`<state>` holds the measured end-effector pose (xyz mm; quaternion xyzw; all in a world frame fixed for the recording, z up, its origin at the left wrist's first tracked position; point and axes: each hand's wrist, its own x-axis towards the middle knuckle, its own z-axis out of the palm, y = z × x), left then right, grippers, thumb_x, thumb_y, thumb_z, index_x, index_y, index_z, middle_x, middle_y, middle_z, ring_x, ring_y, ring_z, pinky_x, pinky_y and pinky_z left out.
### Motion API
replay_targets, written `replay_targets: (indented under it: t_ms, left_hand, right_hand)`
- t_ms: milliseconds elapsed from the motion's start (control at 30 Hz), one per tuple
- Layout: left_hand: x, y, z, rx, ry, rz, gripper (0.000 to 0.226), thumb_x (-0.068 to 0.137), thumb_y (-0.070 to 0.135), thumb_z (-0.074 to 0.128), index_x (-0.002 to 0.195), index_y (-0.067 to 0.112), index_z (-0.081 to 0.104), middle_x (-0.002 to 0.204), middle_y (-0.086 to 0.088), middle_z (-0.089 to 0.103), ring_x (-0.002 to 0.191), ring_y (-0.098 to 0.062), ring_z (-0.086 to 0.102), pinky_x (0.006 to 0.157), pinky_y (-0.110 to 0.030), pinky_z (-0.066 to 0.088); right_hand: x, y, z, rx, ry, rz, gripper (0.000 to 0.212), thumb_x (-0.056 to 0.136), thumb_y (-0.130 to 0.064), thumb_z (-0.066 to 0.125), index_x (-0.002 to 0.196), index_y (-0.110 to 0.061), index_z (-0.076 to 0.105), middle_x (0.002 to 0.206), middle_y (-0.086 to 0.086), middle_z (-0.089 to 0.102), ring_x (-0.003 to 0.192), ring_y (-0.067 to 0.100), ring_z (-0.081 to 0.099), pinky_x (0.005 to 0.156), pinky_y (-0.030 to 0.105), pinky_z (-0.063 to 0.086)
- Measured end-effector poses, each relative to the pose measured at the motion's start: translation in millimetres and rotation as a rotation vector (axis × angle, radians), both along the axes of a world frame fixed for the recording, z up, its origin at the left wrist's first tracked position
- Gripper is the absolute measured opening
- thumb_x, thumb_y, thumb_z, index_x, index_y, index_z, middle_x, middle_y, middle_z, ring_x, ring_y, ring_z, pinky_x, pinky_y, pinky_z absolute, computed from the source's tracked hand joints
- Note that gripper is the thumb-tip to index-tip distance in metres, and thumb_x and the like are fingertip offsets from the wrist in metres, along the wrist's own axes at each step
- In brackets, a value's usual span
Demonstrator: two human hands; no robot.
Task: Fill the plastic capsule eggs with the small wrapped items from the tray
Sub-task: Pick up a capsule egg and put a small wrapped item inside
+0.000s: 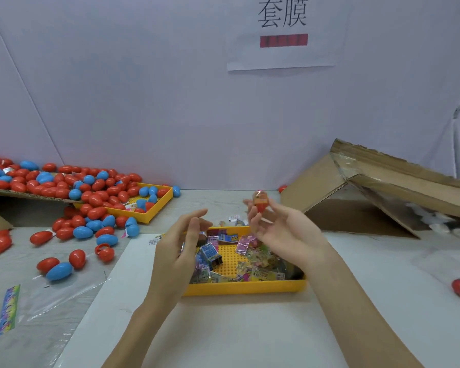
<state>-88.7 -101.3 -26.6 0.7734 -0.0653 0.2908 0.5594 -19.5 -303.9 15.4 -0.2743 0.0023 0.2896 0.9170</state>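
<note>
Head view: a pale wall (144,88) bears a paper sign (282,33) printed 套膜 over a red bar whose text is too blurred to read. Torn cardboard (356,187) lies at right. Red and blue eggs (64,184) spill from the left across the table (223,328). At centre a yellow tray (245,286) holds wrapped items (210,253); their print is unreadable. Above it the left hand (178,251) hangs loose-fingered, holding nothing, and the right hand (282,229) pinches a red egg half (260,201) with a wrapped item inside.
</note>
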Motion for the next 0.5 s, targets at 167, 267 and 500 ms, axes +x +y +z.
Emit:
replay_targets:
  t_ms: [167,267,500]
  left_hand:
    - [2.4,-1.4,1.2,0.042,0.025,0.051,0.043,0.1,0.041,0.034,0.116,0.02,0.068,0.1,0.007,0.073,0.099,0.0,0.066,0.078,-0.004,0.047]
    - [1.4,0.0,2.0,0.062,0.047,0.081,0.041,0.101,0.041,0.036,0.112,0.022,0.07,0.097,0.01,0.073,0.1,0.0,0.066,0.079,-0.004,0.047]
    - [12.6,8.5,-12.1,0.025,0.207,0.285,0.019,0.106,0.029,0.049,0.108,0.028,0.068,0.101,0.016,0.069,0.097,-0.003,0.064,0.064,-0.005,0.048]
  right_hand:
    - [38.4,-39.7,46.8,0.373,-0.137,-0.339,0.053,0.11,-0.038,0.034,0.139,0.001,0.055,0.107,0.021,0.067,0.079,0.025,0.069,0.065,0.029,0.054]
    - [30.2,-33.5,27.7,0.192,-0.16,-0.299,0.051,0.109,-0.039,0.033,0.131,-0.003,0.062,0.094,0.013,0.068,0.073,0.018,0.066,0.06,0.026,0.054]
    - [-7.1,6.0,-33.7,-0.406,-0.29,-0.175,0.035,0.107,-0.022,0.047,0.107,-0.003,0.076,0.08,0.008,0.067,0.066,0.016,0.064,0.058,0.025,0.056]
